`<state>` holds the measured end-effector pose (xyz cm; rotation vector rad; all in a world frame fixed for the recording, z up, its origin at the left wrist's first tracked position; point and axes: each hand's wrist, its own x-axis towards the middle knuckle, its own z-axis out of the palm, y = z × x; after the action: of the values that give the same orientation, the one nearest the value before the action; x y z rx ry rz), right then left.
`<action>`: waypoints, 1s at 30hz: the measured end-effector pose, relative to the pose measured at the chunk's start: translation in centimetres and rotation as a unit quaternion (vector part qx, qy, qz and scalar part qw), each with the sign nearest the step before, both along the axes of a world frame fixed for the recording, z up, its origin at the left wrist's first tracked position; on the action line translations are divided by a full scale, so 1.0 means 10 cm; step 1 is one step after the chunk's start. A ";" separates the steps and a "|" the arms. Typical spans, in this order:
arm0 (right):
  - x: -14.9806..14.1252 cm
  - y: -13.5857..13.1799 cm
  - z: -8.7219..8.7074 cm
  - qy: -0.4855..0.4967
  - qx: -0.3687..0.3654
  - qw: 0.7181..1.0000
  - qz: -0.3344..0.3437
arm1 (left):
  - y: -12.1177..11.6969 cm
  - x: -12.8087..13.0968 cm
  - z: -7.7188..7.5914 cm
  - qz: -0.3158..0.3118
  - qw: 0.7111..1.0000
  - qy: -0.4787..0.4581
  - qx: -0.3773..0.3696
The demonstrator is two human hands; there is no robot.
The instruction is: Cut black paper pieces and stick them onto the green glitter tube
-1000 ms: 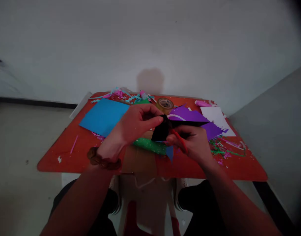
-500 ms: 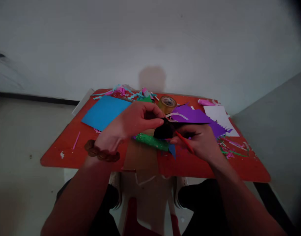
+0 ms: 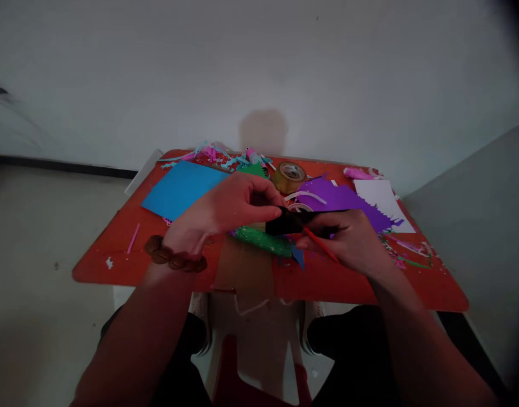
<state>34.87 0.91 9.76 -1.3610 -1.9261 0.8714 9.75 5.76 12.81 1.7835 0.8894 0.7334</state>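
Between thumb and fingers, my left hand [image 3: 246, 200] pinches the edge of a sheet of black paper [image 3: 280, 223] above the middle of the table. My right hand [image 3: 346, 237] is closed round red-handled scissors [image 3: 321, 244]; their blades reach left to the black paper, and dark shade hides how far they are apart. Below the paper lies a green speckled roll [image 3: 263, 241], with a small blue scrap [image 3: 298, 257] at its right end. A brown cardboard piece [image 3: 244, 268] lies under the roll.
The red table [image 3: 110, 260] carries a blue sheet [image 3: 185, 189] at left, a tape roll [image 3: 289, 176] at the back, and a jagged purple sheet [image 3: 339, 198] and white paper [image 3: 375, 198] at right. Shredded paper bits [image 3: 208, 154] lie along the back edge. A wall [image 3: 178, 85] stands behind.
The scissors and my right hand have shifted slightly, and the black paper is tilted a little differently. My left hand keeps its pinch. The whole view has shifted slightly.
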 end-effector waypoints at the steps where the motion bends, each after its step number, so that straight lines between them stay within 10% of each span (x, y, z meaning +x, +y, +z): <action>1: 0.00 0.00 0.00 -0.001 -0.003 1.000 0.002 | 0.00 0.00 0.00 0.000 1.000 0.009 0.002; 24: 0.01 0.03 0.00 -0.033 0.015 0.999 0.014 | 0.01 -0.01 -0.04 -0.013 0.999 0.039 -0.005; 30: 0.10 0.13 -0.16 0.038 -0.016 0.997 -0.068 | 0.05 0.02 -0.22 0.075 0.989 -0.106 -0.074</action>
<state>35.90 2.24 8.16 -1.4388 -1.7463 0.8775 9.97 6.28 10.58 1.4893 0.9153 0.9114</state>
